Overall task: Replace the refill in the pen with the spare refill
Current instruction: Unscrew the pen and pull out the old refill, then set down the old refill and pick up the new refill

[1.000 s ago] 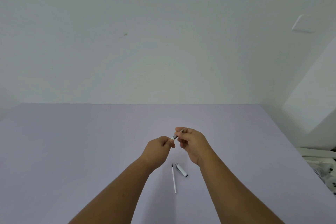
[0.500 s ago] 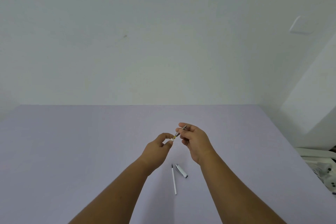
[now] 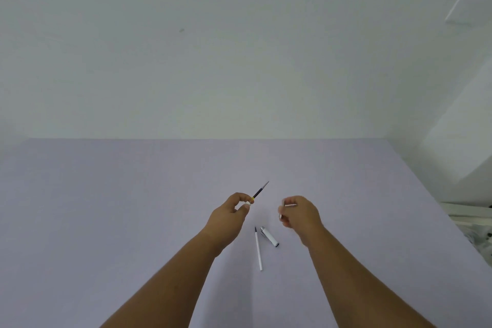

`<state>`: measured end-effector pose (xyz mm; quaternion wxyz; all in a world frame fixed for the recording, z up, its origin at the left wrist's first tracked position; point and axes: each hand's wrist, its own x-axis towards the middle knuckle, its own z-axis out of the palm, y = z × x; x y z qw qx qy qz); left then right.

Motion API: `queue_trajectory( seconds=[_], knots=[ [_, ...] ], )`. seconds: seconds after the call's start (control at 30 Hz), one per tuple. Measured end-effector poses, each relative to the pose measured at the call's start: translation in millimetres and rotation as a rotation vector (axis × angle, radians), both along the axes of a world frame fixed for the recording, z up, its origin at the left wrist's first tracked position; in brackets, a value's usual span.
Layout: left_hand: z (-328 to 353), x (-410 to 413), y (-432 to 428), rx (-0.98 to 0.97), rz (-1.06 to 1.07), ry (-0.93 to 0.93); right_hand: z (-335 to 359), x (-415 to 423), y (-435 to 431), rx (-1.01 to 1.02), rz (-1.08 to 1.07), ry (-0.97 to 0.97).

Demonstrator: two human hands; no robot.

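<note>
The thin dark refill with a yellow band and a silver tapered tip (image 3: 259,191) is out of the pen and sits pinched at its lower end in the fingers (image 3: 246,206) of the left hand (image 3: 226,217), its tip pointing up and away to the right above the pale lilac surface (image 3: 106,208). The right hand (image 3: 302,214) is held well apart from the left, blurred, with its fingers curled closed around a short silvery-white pen piece (image 3: 290,205) that shows at the fingertips; how much of that piece lies inside the hand cannot be told. Between the two forearms, on the surface, lies the slim white spare refill with a dark tip (image 3: 258,249), its tip pointing away from the person. Just beside it to the right, apart but close, lies a short white pen part with a silver end and a dark end (image 3: 269,236), angled slightly away from the spare refill. Behind the surface stands a plain whitish wall (image 3: 239,48).
</note>
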<state>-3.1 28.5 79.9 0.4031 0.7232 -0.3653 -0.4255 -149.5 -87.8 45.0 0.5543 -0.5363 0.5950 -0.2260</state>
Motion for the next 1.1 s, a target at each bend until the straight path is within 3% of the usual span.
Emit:
queue_trajectory(
  seconds=[0.07,0.13,0.33,0.97,1.03,1.1],
  knots=[
    [-8,-2,0,0.024,0.006,0.005,-29,-7,6,-0.109,0.215,0.345],
    [-16,-3,0,0.045,0.008,0.005,-50,-14,13,-0.211,0.330,0.530],
    [-32,-3,0,0.089,0.002,-0.006,-76,-17,19,-0.296,0.357,0.588],
    [-39,-7,0,0.090,-0.037,-0.021,-81,-19,23,-0.281,0.268,0.444],
    [-38,-7,0,0.085,-0.037,-0.022,-72,-18,23,-0.280,0.181,0.337],
    [-37,-7,-2,0.081,-0.035,-0.027,-56,-13,21,-0.155,0.065,0.059]
  ],
)
